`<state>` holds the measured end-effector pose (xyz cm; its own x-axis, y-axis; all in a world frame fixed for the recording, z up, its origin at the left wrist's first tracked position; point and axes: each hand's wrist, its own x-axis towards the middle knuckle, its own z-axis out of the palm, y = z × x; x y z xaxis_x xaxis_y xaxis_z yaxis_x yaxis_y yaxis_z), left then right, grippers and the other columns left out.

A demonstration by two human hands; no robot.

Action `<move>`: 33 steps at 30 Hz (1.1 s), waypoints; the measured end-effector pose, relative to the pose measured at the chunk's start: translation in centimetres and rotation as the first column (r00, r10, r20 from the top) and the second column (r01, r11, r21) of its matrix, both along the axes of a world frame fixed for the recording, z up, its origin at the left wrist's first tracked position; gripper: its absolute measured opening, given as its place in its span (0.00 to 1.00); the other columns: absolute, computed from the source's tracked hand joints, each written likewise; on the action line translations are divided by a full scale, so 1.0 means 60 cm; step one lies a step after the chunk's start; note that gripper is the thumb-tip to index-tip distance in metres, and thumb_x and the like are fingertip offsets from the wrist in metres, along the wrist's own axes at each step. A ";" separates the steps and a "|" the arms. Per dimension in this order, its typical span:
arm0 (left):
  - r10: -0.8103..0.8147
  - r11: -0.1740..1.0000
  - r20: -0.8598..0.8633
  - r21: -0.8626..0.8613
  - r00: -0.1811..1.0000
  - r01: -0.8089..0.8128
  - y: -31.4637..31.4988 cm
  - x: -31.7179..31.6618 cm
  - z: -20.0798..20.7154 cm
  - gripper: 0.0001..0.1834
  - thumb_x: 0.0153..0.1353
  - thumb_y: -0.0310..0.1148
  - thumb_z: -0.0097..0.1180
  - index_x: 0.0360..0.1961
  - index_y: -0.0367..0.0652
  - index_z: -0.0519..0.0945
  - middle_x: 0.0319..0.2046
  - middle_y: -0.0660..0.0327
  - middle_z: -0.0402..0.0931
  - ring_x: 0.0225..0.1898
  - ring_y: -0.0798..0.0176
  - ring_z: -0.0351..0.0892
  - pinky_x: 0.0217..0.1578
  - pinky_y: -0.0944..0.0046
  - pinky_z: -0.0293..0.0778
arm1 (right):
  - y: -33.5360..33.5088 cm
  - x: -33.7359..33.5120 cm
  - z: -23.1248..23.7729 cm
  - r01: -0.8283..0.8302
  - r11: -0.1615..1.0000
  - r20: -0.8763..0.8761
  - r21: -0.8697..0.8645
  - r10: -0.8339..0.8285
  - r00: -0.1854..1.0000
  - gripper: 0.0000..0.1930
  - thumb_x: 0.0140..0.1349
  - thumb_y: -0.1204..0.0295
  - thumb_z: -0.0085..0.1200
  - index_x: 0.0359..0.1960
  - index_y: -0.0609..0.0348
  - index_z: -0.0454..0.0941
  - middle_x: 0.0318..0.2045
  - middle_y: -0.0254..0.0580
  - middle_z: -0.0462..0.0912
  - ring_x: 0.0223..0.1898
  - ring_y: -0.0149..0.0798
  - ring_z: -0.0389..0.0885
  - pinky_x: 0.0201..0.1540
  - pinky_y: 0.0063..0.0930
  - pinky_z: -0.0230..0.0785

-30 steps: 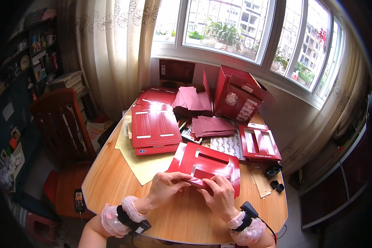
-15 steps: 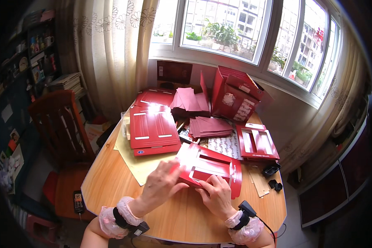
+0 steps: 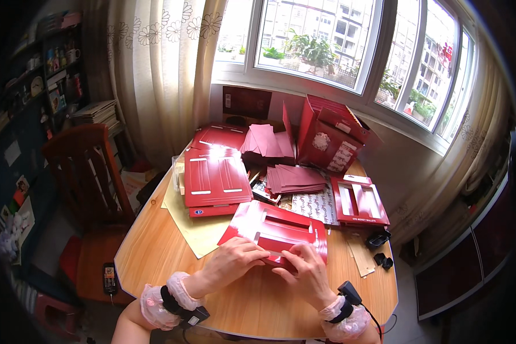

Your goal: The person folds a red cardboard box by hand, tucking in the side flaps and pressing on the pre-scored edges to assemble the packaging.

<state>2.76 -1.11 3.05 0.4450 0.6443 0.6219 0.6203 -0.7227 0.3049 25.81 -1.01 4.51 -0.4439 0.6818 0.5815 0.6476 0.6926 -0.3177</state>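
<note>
Touching red card (image 3: 286,231) (2 hands (image 3: 231,261))

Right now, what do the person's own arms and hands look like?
The left hand and right hand are bare. Each wrist wears a puffy pale-pink cuff cinched by a black strap carrying a small dark box. A black cable trails from the right box.

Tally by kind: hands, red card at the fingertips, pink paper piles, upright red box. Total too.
Left hand, right hand: 2
Red card: 1
Pink paper piles, rear and front: 2
Upright red box: 1
Total: 6
</note>
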 end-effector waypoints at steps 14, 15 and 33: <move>0.034 0.996 -0.034 -0.081 0.999 -0.037 -0.001 -0.017 0.022 0.12 0.58 0.39 0.67 0.40 0.46 0.86 0.36 0.65 0.84 0.42 0.59 0.82 0.49 0.58 0.75 | 0.008 0.008 0.011 -0.091 0.985 0.306 0.145 0.043 0.951 0.10 0.57 0.66 0.66 0.38 0.54 0.83 0.30 0.35 0.76 0.35 0.40 0.76 0.39 0.36 0.70; 0.007 0.998 -0.064 -0.061 0.998 -0.011 0.000 -0.019 0.026 0.13 0.59 0.40 0.66 0.41 0.46 0.86 0.36 0.64 0.84 0.43 0.59 0.82 0.51 0.58 0.74 | 0.008 0.006 0.008 -0.092 0.986 0.297 0.137 0.048 0.954 0.10 0.57 0.66 0.66 0.38 0.54 0.83 0.30 0.34 0.76 0.35 0.40 0.76 0.39 0.36 0.70; 0.026 0.999 -0.060 -0.019 0.998 -0.027 -0.011 0.004 0.010 0.11 0.54 0.35 0.70 0.38 0.48 0.86 0.34 0.67 0.81 0.39 0.61 0.81 0.41 0.61 0.78 | 0.005 0.026 0.033 -0.094 0.985 0.181 -0.147 0.120 0.976 0.16 0.52 0.63 0.71 0.40 0.53 0.85 0.38 0.36 0.78 0.44 0.41 0.75 0.48 0.36 0.64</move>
<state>3.01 -1.79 3.65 0.4638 0.6684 0.5815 0.6568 -0.6999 0.2806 27.36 -0.68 6.50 -0.6112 0.6917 0.3846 0.6294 0.7195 -0.2936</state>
